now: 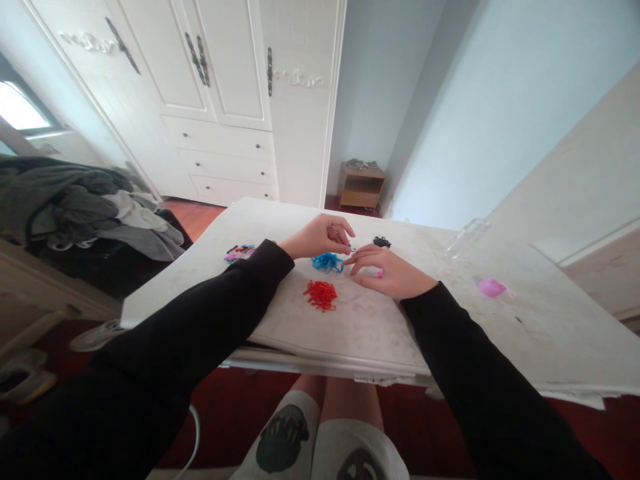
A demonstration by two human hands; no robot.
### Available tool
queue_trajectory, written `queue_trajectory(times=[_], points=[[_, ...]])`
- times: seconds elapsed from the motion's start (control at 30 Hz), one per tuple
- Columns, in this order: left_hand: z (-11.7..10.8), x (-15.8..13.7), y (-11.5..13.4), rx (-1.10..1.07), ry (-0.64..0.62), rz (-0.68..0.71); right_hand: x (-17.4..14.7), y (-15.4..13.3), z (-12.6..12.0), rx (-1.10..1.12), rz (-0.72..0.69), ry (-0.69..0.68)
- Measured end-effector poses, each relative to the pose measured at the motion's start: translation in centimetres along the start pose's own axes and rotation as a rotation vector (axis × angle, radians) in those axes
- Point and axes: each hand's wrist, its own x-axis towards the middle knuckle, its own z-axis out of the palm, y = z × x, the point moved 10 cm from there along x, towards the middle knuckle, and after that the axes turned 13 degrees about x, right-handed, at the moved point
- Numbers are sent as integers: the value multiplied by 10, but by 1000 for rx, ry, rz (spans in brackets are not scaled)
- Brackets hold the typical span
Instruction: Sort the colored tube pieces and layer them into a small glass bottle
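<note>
bands are laid in small heaps on the white table [360, 337]. the red heap [321, 295] is set nearest the front edge, with the blue heap [327, 263] just behind it. the black heap [382, 242] is seen beyond the right hand [393, 272], and the mixed heap [240, 253] is placed off to the left, beside the left sleeve [220, 307].

the left hand [320, 237] is held by the blue heap, its fingers curled narrow towards the thumb; a pink bit [347, 244] and a dark loop [353, 249] are seen at the tips, but whether they are pinched cannot be told. the right hand is turned towards it, fingers loosely bent; a pink speck [380, 273] is seen by them, and whether it is held cannot be told. well to the right, a pink bag [491, 288] and a clear jar [469, 239] are placed.
</note>
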Motion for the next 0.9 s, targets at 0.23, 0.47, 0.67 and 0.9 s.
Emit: queue_trajectory(times=[0.23, 0.47, 0.67, 0.9], points=[[3, 1, -1, -17, -27, 9, -2, -4, -31, -69, 15, 215], [6, 1, -3, -45, -44, 14, -2, 0, -27, -6, 42, 180], [7, 1, -3, -53, -45, 17, -3, 7, -29, 3, 100, 210], [5, 1, -1, -8, -26, -14, -18, 32, -69, -112, 214, 540]])
